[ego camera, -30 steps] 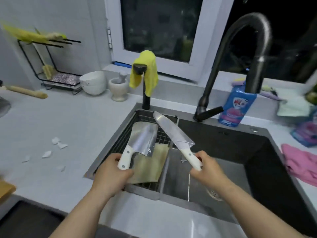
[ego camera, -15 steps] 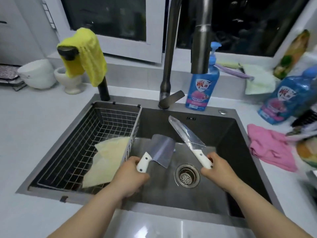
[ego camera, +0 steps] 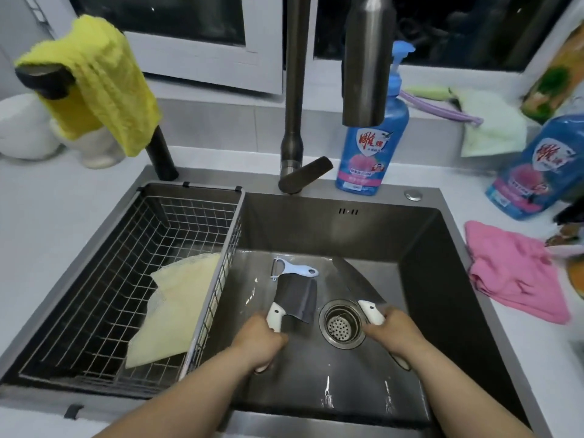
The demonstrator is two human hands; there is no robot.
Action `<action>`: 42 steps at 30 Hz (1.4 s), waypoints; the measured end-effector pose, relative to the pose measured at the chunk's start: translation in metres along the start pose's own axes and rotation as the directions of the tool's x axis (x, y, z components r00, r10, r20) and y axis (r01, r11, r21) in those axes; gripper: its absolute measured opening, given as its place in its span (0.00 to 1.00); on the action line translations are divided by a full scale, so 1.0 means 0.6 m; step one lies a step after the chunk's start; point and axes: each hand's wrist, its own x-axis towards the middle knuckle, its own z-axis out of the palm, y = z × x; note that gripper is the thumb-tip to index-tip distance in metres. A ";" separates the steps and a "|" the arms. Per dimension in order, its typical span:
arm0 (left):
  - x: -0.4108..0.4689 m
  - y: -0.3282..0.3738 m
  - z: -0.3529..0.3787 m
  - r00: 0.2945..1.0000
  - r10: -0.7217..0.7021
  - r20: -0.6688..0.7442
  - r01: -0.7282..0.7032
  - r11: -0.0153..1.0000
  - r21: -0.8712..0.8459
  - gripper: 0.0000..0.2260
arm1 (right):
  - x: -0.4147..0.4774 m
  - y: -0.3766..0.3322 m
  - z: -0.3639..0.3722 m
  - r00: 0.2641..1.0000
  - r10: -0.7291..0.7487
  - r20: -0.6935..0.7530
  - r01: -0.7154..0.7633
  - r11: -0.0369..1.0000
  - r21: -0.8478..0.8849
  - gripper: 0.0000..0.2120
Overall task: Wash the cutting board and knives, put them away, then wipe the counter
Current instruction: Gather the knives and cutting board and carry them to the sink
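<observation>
Both knives sit low in the dark steel sink (ego camera: 439, 279), either side of the round metal drain strainer (ego camera: 342, 324). Left hand (ego camera: 257, 341) is just left of drain, fingers clamped round the white handle of the broad rectangular cleaver (ego camera: 295, 300). Its blade points away from the person, tip just short of the blue-and-white peeler (ego camera: 292, 270). Right hand (ego camera: 393, 330) is just right of drain, fingers wrapped on the long pointed chef's knife (ego camera: 355, 281), axis running back-left. Dark faucet spout (ego camera: 366, 58) hangs behind drain, w/ no water visible. Prob. rinse next. Cutting board not in view.
</observation>
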 end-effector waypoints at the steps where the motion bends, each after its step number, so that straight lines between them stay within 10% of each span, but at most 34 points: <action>1: 0.007 0.004 0.012 1.000 0.003 0.014 -0.003 1.000 -0.005 0.13 | 0.005 0.007 -0.002 1.000 0.025 0.003 -0.025 1.000 0.008 0.21; 20: 0.078 0.042 0.166 0.999 0.030 -0.030 -0.032 0.996 -0.087 0.21 | 0.091 0.114 0.002 0.947 0.281 0.154 -0.298 0.949 0.106 0.24; 42: 0.147 0.001 0.236 0.996 -0.064 0.069 0.047 0.974 0.221 0.18 | 0.151 0.168 0.073 0.944 0.318 -0.089 -0.324 0.944 -0.067 0.16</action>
